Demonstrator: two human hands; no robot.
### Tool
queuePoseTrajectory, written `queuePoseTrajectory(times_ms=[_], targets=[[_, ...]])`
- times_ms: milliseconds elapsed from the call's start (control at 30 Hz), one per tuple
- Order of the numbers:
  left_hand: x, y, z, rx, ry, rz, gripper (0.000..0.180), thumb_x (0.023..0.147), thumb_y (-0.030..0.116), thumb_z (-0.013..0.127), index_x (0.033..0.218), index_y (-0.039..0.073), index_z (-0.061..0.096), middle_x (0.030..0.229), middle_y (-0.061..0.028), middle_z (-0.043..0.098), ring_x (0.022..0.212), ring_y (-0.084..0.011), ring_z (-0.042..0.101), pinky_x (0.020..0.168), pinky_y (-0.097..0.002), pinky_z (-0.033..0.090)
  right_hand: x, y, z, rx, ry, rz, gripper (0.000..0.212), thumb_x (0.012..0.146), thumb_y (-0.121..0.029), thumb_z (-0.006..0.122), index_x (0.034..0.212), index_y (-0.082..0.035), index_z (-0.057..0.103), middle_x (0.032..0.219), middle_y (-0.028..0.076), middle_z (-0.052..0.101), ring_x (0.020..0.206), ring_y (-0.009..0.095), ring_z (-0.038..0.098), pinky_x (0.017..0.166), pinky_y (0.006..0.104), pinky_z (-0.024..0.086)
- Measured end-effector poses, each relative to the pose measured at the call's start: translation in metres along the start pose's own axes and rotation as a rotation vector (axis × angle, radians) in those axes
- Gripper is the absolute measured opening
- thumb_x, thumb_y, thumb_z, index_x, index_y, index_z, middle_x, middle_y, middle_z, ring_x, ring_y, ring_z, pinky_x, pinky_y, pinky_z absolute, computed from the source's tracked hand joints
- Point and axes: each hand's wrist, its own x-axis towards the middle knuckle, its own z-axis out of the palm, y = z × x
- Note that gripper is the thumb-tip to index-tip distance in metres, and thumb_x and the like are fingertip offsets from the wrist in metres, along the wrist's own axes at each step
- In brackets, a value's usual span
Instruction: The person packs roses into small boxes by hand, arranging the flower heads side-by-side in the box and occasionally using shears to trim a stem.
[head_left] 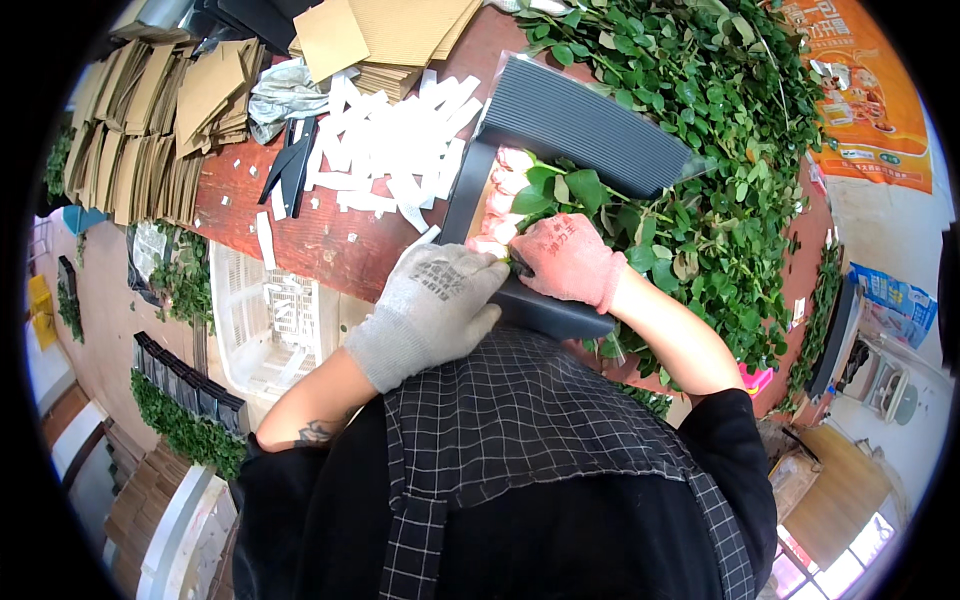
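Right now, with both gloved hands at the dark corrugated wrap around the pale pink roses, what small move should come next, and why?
Probably fold the near edge of the dark corrugated sheet over the rose heads. The left hand in its grey glove and the right hand in its pink glove already press together at that edge, while the pale pink roses lie bunched and still uncovered between the sheet's two flaps.

A reddish-brown wooden table [300, 235] carries everything here. White paper strips [390, 150] lie scattered across its middle, with a few black strips [290, 165] just beside them and a crumpled grey bag [280, 95] near those. Stacks of brown cardboard pieces [150, 120] cover the left end, and more cardboard sheets [385, 35] sit at the far edge. A big heap of green leafy stems [700, 130] fills the right side. A dark corrugated sheet [580, 125] rests on the table, wrapped around pink roses [505, 195].
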Motion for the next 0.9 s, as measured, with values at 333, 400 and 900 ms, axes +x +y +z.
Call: queuePoseTrajectory(times_ms=[333,400,900], targets=[[0.009,-0.001,0.005,0.074,-0.152,-0.079,0.04,0.083,0.032,0.061,0.108,0.0,0.06,0.11,-0.0155,0.061,0.107,-0.0265,0.061,0.09,-0.0414,0.047,-0.005,0.001,-0.006,-0.007,0.07,-0.075,0.022,0.073,-0.027,0.065,0.081,-0.008,0.063,0.073,0.01,0.062,0.075,0.03,0.063,0.067,0.0412,0.049],[0.009,-0.006,0.009,0.071,-0.137,-0.07,0.039,0.084,0.033,0.061,0.107,0.001,0.06,0.109,-0.0152,0.06,0.106,-0.0265,0.061,0.089,-0.0414,0.047,-0.012,-0.006,-0.016,0.154,0.122,0.113,0.02,0.074,-0.027,0.066,0.082,-0.009,0.064,0.073,0.009,0.061,0.076,0.028,0.063,0.068,0.0395,0.049],[0.01,-0.008,0.012,0.05,-0.115,-0.051,0.033,0.087,0.031,0.057,0.101,0.001,0.063,0.107,-0.0138,0.062,0.102,-0.0264,0.063,0.087,-0.0414,0.049,0.0,-0.013,0.005,-0.18,0.149,0.155,0.03,0.079,-0.028,0.064,0.1,-0.008,0.062,0.097,0.01,0.06,0.094,0.028,0.059,0.082,0.0402,0.046]])
